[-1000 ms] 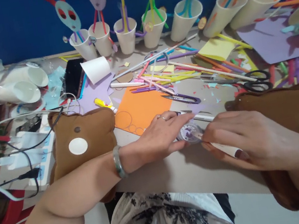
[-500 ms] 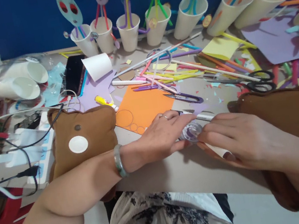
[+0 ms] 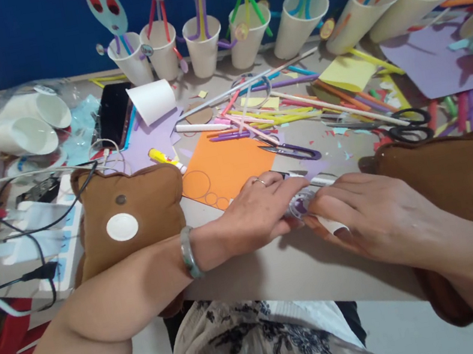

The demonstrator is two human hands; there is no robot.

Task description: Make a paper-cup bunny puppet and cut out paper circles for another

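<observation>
Close to the table's front edge, my left hand [image 3: 254, 210] has its thumb and fingers closed around a small clear ring with purple inside, which looks like a roll of tape [image 3: 300, 205]. My right hand [image 3: 361, 210] presses against the other side of it, fingers curled. A white tube-like piece [image 3: 333, 224] sticks out from under the right fingers; its exact kind is hard to make out. Just beyond lies orange paper [image 3: 227, 163] with drawn circles. Purple-handled snips [image 3: 298, 151] rest at its right edge.
Brown bear-shaped cushions [image 3: 143, 196] [image 3: 441, 171] lie under both forearms. Paper cups [image 3: 204, 54] with pipe-cleaner figures line the back. Pipe cleaners [image 3: 293, 112], black scissors [image 3: 410, 125], a glue tube [image 3: 165, 158], a phone [image 3: 115, 116] and a wired power strip [image 3: 66, 249] lie around.
My right hand has shifted slightly left and covers more of the tape roll and the white piece. My left hand stays nearly in place. The view has shifted a little.
</observation>
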